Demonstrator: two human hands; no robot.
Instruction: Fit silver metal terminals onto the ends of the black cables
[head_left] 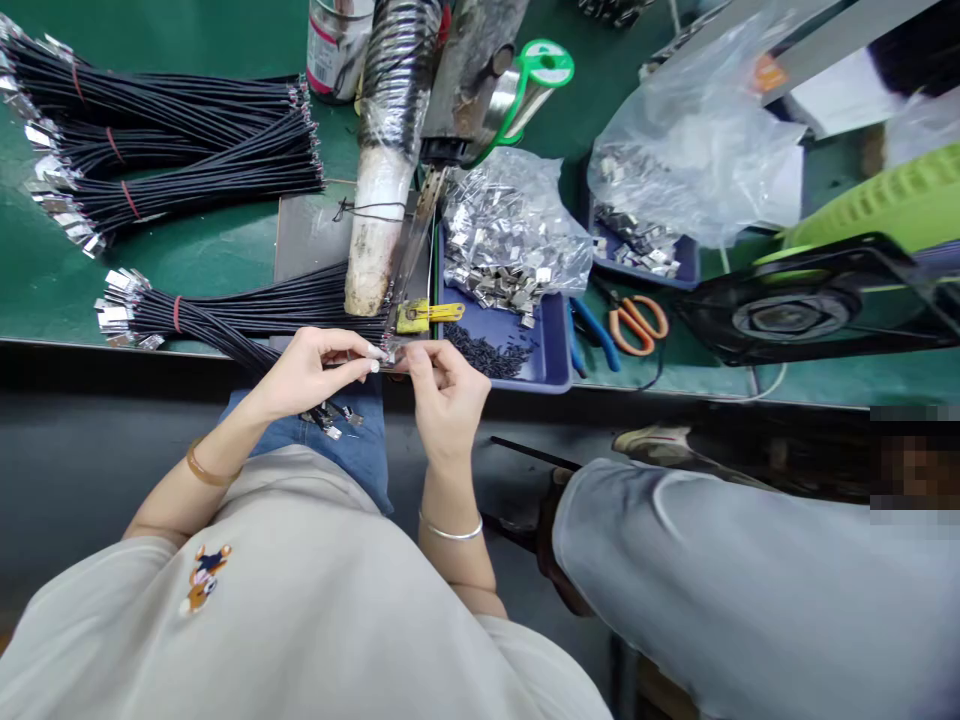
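My left hand (pixel 324 372) is closed in a pinch at the table's front edge. Its thumb and index finger meet at a small silver metal connector (pixel 389 356), partly covered by the fingertips. Close beside it, my right hand (pixel 448 398) has thumb and fingers pinched together; whatever lies in them is too small to make out. A bundle of black cables (pixel 247 305) with metal ends runs just beyond my left hand. Right above the fingertips, a slim metal soldering tip (pixel 409 255) slants down beside a yellow piece (pixel 414 316).
A purple tray (pixel 553 345) with metal shells and black sleeves stands to the right. Beyond it lie blue-handled pliers (pixel 595 335), orange-handled scissors (pixel 637 325) and a black-framed fan (pixel 810 310). A wrapped duct (pixel 390 130) and solder spool (pixel 547 65) stand ahead. A co-worker's leg (pixel 712 570) is at right.
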